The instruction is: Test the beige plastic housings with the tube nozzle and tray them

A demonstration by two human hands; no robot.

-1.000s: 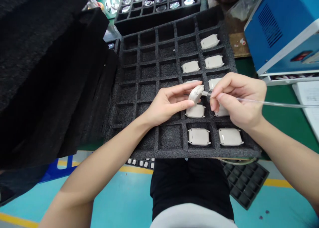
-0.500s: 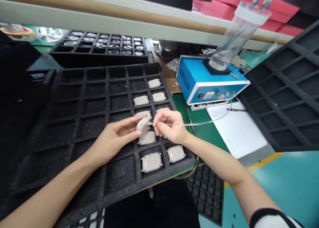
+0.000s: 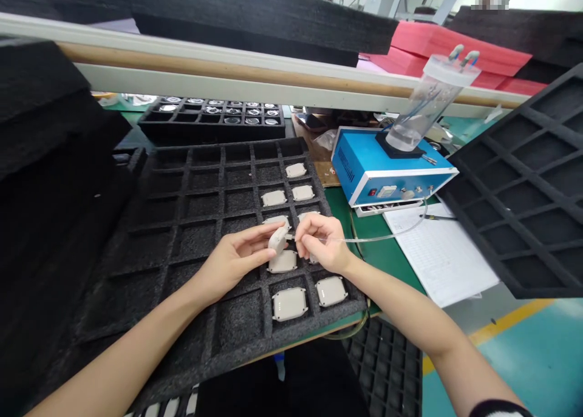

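1. The left hand [image 3: 237, 257] grasps an off-white, rounded-rectangular watch-like case [image 3: 278, 239] between thumb and fingers, tilted above the black foam compartment tray [image 3: 291, 339].
2. The right hand's [image 3: 324, 241] fingers pinch a thin, clear flexible tube [image 3: 378, 239], its end at the case's right side; whether they touch cannot be told.
3. The case could slip, since the grip looks light; a fall might scuff the off-white cases lying below [image 3: 290, 303].
4. A tug on the tube, which runs right to the blue metal box [image 3: 359, 162], could pull its end aside.
5. On the green worktop [image 3: 371, 225], the tube crosses the white printed sheet [image 3: 446, 259] and could drag it.
6. Stacked black foam [image 3: 45, 162] crowds the left; another black foam tray [image 3: 523, 186] blocks the right.
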